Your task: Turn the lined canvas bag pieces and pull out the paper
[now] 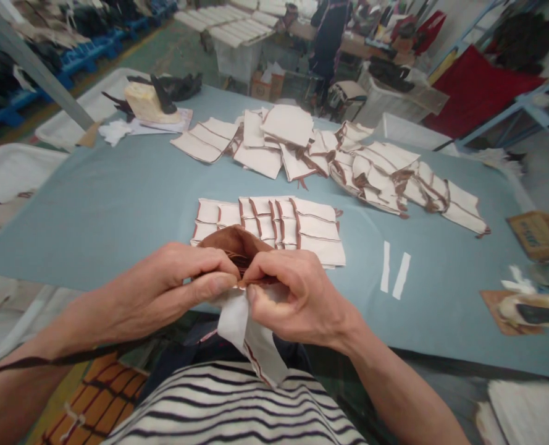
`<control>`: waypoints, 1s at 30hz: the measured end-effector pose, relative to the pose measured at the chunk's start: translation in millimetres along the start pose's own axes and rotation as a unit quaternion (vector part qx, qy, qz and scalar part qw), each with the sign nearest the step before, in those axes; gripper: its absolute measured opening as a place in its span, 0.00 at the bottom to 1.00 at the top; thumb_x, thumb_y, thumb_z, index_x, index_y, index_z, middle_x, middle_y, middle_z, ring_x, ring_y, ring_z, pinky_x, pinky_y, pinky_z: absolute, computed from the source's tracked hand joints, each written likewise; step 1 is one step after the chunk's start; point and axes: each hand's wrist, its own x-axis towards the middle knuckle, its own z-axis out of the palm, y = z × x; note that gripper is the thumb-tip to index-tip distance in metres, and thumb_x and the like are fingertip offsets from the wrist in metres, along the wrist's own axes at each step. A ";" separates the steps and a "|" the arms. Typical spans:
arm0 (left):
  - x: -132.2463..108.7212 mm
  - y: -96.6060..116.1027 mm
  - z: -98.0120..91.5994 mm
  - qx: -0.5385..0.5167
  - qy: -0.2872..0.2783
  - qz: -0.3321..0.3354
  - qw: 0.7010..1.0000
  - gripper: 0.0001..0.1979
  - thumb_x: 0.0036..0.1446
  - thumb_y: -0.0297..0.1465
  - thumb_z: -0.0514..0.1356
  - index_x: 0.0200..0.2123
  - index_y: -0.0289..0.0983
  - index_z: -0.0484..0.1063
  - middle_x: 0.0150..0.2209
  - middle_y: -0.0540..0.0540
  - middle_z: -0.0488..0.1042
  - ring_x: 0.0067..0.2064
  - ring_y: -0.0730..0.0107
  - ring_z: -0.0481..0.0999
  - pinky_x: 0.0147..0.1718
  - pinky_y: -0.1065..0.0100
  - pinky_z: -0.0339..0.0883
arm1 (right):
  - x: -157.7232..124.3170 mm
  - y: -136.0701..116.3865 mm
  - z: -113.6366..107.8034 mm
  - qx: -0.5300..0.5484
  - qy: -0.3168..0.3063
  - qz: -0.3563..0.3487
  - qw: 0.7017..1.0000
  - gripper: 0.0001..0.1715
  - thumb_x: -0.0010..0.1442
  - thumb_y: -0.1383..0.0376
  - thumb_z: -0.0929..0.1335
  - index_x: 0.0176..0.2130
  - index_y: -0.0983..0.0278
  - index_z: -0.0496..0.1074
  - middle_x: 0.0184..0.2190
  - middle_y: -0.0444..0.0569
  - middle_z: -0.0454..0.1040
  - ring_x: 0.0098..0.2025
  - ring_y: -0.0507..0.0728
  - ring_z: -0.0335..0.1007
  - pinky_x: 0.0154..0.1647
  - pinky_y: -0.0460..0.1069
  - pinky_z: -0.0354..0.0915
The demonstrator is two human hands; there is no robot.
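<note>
Both hands pinch one sewn fabric piece (234,240), brown on its far side and white where it hangs toward my lap. My left hand (191,275) grips its edge between thumb and fingers. Right beside it, my right hand (288,290) pinches the same edge, and the fingertips nearly meet. A white flap (234,318) droops below the fingers. Just beyond the hands lies an overlapping row of white pieces with brown edging (318,228). What sits exactly between the fingertips is hidden.
A loose pile of similar white pieces (288,127) spreads across the back of the blue-grey table (130,191). Two white strips (401,276) lie to the right, near a cardboard box (538,235) and a dark-handled tool (533,312). A pale block (147,102) stands back left. Another person (330,43) is behind.
</note>
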 end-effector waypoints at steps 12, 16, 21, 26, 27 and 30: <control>5.4 -5.3 17.7 0.151 -0.022 0.139 0.978 0.12 0.70 0.29 0.58 0.30 0.39 0.70 0.26 0.53 0.71 0.28 0.73 0.69 0.27 0.72 0.59 | -7.9 15.2 3.7 0.037 0.032 -0.090 0.995 0.07 0.56 0.70 0.65 0.30 0.62 0.73 0.24 0.41 0.75 0.24 0.49 0.65 0.29 0.45 0.60; 5.4 12.5 15.0 0.143 -0.040 0.118 0.982 0.13 0.63 0.24 0.57 0.26 0.39 0.63 0.24 0.56 0.65 0.26 0.76 0.63 0.24 0.72 0.54 | -10.6 8.4 -1.5 -0.019 0.008 -0.113 0.993 0.07 0.58 0.71 0.65 0.31 0.62 0.73 0.25 0.42 0.75 0.26 0.50 0.67 0.30 0.46 0.59; 5.3 27.5 18.9 0.057 0.010 0.119 0.991 0.13 0.58 0.21 0.55 0.23 0.38 0.58 0.22 0.58 0.58 0.23 0.79 0.56 0.22 0.71 0.49 | -10.0 -0.3 -1.5 0.078 -0.004 -0.096 0.992 0.06 0.58 0.71 0.67 0.30 0.62 0.70 0.23 0.39 0.70 0.25 0.48 0.62 0.28 0.45 0.56; 2.1 11.5 46.6 -0.320 0.023 0.064 0.945 0.20 0.62 0.33 0.66 0.23 0.38 0.61 0.22 0.56 0.61 0.23 0.78 0.57 0.20 0.73 0.50 | -7.5 9.3 21.9 0.418 -0.055 0.033 0.906 0.15 0.60 0.59 0.74 0.28 0.61 0.67 0.20 0.35 0.59 0.21 0.47 0.49 0.21 0.44 0.50; 0.2 5.8 54.8 -0.369 0.040 0.059 0.927 0.23 0.64 0.39 0.68 0.23 0.39 0.61 0.22 0.56 0.62 0.22 0.77 0.58 0.19 0.72 0.51 | -8.0 11.8 26.7 0.452 -0.056 0.055 0.889 0.19 0.60 0.55 0.75 0.28 0.61 0.67 0.19 0.34 0.58 0.21 0.47 0.47 0.20 0.44 0.50; -7.0 -10.2 72.6 -0.469 0.061 0.052 0.880 0.26 0.62 0.48 0.69 0.25 0.39 0.62 0.22 0.55 0.63 0.21 0.77 0.58 0.18 0.72 0.51 | -11.6 16.8 34.7 0.483 -0.065 0.092 0.868 0.25 0.60 0.48 0.77 0.28 0.61 0.67 0.19 0.35 0.57 0.20 0.47 0.46 0.20 0.44 0.48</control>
